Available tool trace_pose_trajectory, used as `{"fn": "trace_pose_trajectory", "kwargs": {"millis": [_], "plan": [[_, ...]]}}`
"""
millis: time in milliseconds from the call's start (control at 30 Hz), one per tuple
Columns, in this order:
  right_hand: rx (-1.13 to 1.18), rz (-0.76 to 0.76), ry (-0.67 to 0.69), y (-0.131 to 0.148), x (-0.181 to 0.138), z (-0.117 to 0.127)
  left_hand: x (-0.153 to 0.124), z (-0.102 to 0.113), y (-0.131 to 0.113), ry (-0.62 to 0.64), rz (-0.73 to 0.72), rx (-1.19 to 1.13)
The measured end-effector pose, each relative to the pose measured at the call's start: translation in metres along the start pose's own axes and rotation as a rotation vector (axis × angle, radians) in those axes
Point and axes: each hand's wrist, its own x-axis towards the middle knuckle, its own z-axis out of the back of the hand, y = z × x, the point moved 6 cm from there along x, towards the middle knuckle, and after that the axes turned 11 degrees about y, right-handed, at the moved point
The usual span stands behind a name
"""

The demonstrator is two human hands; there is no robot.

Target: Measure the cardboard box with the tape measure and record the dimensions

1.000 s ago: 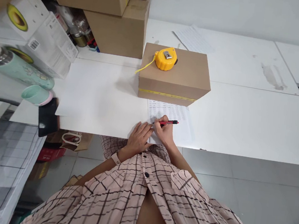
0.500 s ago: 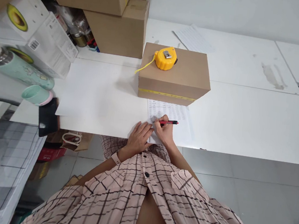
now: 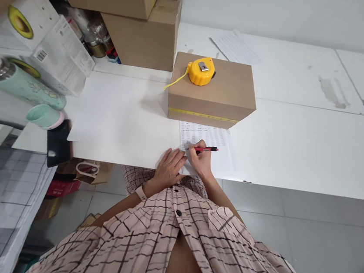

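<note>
My right hand point(image 3: 201, 159) is closed around a red and black pen point(image 3: 207, 149), its tip down at a sheet of paper point(image 3: 202, 134) covered in rows of small writing. My left hand point(image 3: 171, 165) lies flat with fingers stretched out, over the left edge of that sheet by the table's front edge. Just beyond the sheet stands a closed brown cardboard box point(image 3: 230, 87) with a yellow strip along its lower front. A yellow tape measure point(image 3: 201, 71) with a yellow cord rests on top of the box. Part of the paper is hidden under my hands.
At the left of the white table point(image 3: 299, 145) lie a dark phone point(image 3: 59, 144), a mint cup point(image 3: 43, 115) and a mint flask point(image 3: 30, 86). Large cartons point(image 3: 147, 40) are stacked at the back left. Another printed sheet point(image 3: 236, 46) lies behind the box.
The pen in my right hand has shifted very slightly to the right. My left hand, the box and the tape measure stay where they were.
</note>
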Motion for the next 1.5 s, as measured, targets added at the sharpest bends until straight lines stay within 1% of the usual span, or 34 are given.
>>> {"fn": "trace_pose_trajectory", "kwargs": {"millis": [267,400,467,533,567,633,733,800,833,900,933,1000,1067,1133,1167,1200,1267,1333,1367,1433,1500], "plan": [[-0.019,-0.003,0.024,0.002,0.000,0.000,-0.001,0.000,0.000,-0.019,-0.022,-0.018],[0.001,0.009,0.017,0.003,0.000,-0.001,0.000,-0.001,0.001,0.014,-0.012,-0.042],[-0.002,0.009,0.005,0.003,-0.001,-0.001,0.000,-0.002,0.002,0.035,-0.002,-0.057],[0.009,0.012,-0.046,0.003,-0.005,0.004,0.000,-0.002,0.002,0.042,0.006,-0.058],[0.016,0.013,-0.091,0.003,-0.007,0.010,0.000,-0.003,0.002,0.042,0.008,-0.055],[0.011,0.019,-0.188,0.002,-0.013,0.031,0.000,-0.003,0.003,0.045,0.008,-0.050],[-0.126,0.019,-0.290,-0.007,-0.015,0.081,0.000,-0.003,0.002,0.056,0.010,-0.064],[-0.340,0.033,-0.358,-0.016,-0.014,0.120,-0.001,0.001,0.001,0.073,0.010,-0.096],[-0.482,0.055,-0.370,-0.020,-0.012,0.137,0.000,0.006,0.001,0.085,0.008,-0.121],[-0.737,0.044,-0.331,-0.033,-0.006,0.162,0.003,0.023,0.003,0.100,0.010,-0.194],[-0.831,0.026,-0.315,-0.040,-0.004,0.171,0.007,0.035,0.005,0.088,0.016,-0.232],[-0.948,-0.024,-0.302,-0.052,0.000,0.180,0.021,0.070,0.015,-0.008,0.038,-0.273],[-0.979,-0.061,-0.327,-0.058,0.002,0.183,0.046,0.112,0.028,-0.176,0.059,-0.252],[-0.967,-0.068,-0.352,-0.059,0.003,0.181,0.080,0.149,0.043,-0.337,0.082,-0.214],[-0.957,-0.065,-0.362,-0.059,0.003,0.180,0.101,0.163,0.050,-0.393,0.097,-0.207],[-0.948,-0.061,-0.368,-0.058,0.003,0.179,0.123,0.173,0.059,-0.422,0.119,-0.205],[-0.938,-0.051,-0.368,-0.058,0.003,0.178,0.169,0.182,0.077,-0.389,0.200,-0.223],[-0.925,-0.034,-0.363,-0.058,0.002,0.178,0.207,0.180,0.092,-0.280,0.286,-0.263],[-0.910,-0.022,-0.374,-0.057,0.001,0.179,0.221,0.177,0.098,-0.226,0.315,-0.292],[-0.852,0.014,-0.464,-0.051,-0.004,0.184,0.234,0.173,0.102,-0.173,0.338,-0.363],[-0.741,0.069,-0.608,-0.037,-0.012,0.187,0.231,0.172,0.098,-0.176,0.299,-0.509]]}}
